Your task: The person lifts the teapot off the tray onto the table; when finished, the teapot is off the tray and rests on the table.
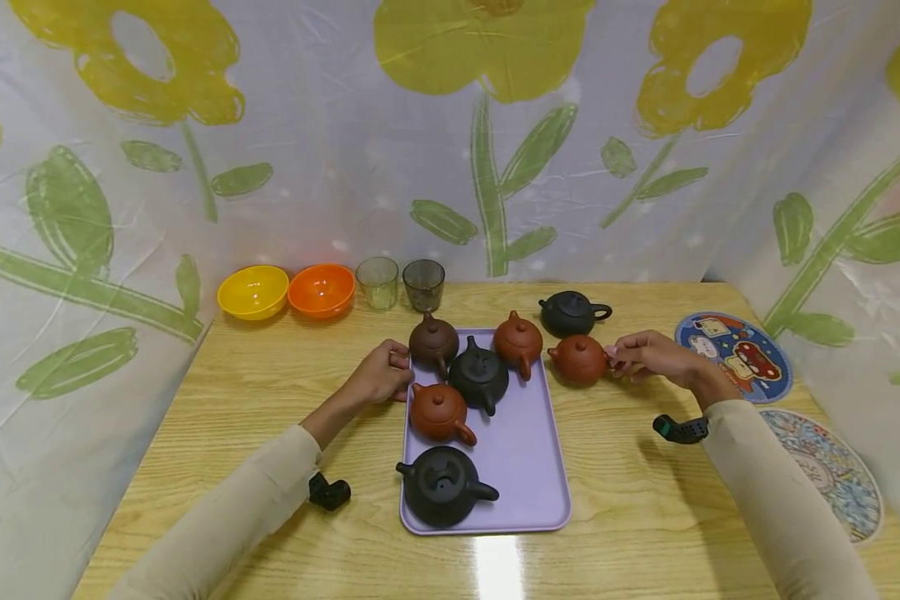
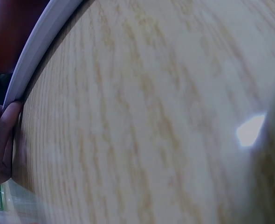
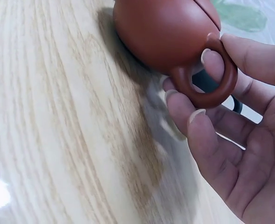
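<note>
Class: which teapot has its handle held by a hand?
The reddish-brown teapot to the right of the lilac tray: the right hand holds its handle, while no other teapot's handle is held.

The wood-grain tabletop (image 1: 292,375) bears a yellow bowl (image 1: 253,296), an orange bowl (image 1: 322,293), 2 glasses (image 1: 423,287), a lilac tray (image 1: 521,467), a black teapot (image 1: 567,315), 2 round mats (image 1: 742,354) and, apparently, a reddish teapot (image 1: 579,363).

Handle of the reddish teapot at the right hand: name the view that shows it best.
The right wrist view: the handle is close up, its loop nearly whole, pinched by the right hand. The head view shows it small, largely hidden by that hand. The left wrist view does not show it.
</note>
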`<move>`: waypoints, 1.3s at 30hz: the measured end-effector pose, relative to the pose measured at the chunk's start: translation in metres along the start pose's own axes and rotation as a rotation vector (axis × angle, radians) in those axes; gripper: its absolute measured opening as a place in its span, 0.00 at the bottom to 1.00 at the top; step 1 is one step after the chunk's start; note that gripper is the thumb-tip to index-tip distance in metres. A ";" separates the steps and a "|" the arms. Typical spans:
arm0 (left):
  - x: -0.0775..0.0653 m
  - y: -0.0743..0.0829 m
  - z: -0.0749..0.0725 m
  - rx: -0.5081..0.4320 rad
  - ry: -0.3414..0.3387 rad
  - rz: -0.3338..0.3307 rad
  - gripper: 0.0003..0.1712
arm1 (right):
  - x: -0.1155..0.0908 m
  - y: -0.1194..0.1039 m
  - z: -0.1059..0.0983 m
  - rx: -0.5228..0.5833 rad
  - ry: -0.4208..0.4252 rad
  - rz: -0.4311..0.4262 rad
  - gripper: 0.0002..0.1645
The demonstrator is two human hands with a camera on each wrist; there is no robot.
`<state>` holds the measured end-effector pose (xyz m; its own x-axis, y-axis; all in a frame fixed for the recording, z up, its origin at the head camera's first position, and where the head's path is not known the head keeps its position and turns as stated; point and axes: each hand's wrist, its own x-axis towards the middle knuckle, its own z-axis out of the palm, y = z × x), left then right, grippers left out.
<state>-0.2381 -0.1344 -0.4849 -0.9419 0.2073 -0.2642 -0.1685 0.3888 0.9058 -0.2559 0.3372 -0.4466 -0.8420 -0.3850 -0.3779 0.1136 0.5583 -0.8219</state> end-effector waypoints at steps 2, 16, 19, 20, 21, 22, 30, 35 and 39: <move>0.000 -0.001 0.000 0.001 0.000 -0.001 0.26 | 0.001 0.000 -0.001 -0.004 -0.007 -0.006 0.23; 0.001 -0.002 0.001 -0.005 -0.006 -0.008 0.25 | 0.006 0.005 -0.005 0.052 0.011 0.011 0.25; 0.000 -0.001 0.001 -0.005 -0.002 -0.010 0.25 | 0.007 0.005 -0.005 0.058 0.018 0.005 0.25; -0.001 -0.001 0.001 -0.006 -0.003 -0.004 0.25 | 0.007 0.005 -0.005 0.056 0.020 0.002 0.25; -0.001 -0.001 0.001 -0.010 -0.002 -0.003 0.25 | 0.007 0.005 -0.005 0.053 0.022 0.000 0.25; -0.001 -0.001 0.002 -0.013 -0.001 -0.002 0.25 | 0.007 0.005 -0.005 0.051 0.025 -0.002 0.25; 0.000 -0.001 0.002 -0.016 0.009 0.010 0.25 | 0.010 0.009 -0.006 0.048 0.040 -0.006 0.23; 0.000 -0.001 0.002 -0.007 0.009 0.008 0.25 | 0.012 0.012 -0.005 0.067 0.069 0.011 0.22; 0.000 -0.002 0.001 0.002 0.008 0.007 0.26 | 0.010 0.011 -0.003 0.087 0.092 0.020 0.21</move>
<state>-0.2372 -0.1346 -0.4870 -0.9453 0.2030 -0.2553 -0.1613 0.3892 0.9069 -0.2646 0.3420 -0.4583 -0.8832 -0.3034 -0.3576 0.1731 0.4977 -0.8499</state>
